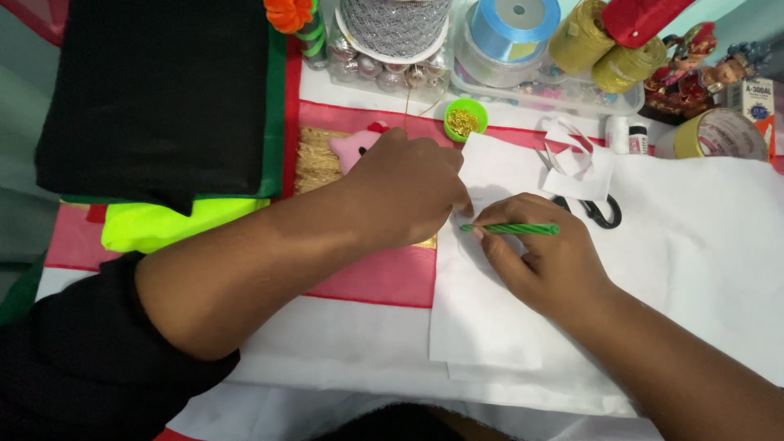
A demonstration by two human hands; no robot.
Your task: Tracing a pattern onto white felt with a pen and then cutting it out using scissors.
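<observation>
**White felt under both hands, pencil tip down, no line showing yet**

White felt sheet (490, 327) spread on the bench, serving as the landmark for everything else. Pressed flat near its upper left corner by the left hand (404, 192), fingers curled down onto the cloth, holding nothing, only pinning. Just right of that, right hand (547, 265) closed round a green striped pencil (510, 229), barrel lying almost level, tip pointing left toward the left fingertips and apparently touching the felt.

Judged as early in the marking: no drawn line readable on the felt around the tip, though a faint one could be lost in the white or hidden under the hands. No cut edge visible near the pencil either. Left to do, by the look of it, most of the outline.

Above the felt's top edge, black-handled scissors (600, 212) lying partly under a small cut white piece (584, 167), untouched. Further up, a green cap of gold beads (465, 120), a blue ribbon spool (513, 24), a clear box of silver baubles (392, 69) and a tape roll (719, 135). Left of the felt, a pink plush toy (359, 147) half behind the left hand, and beyond it folded black cloth (155, 90) over a neon yellow piece (163, 224).
</observation>
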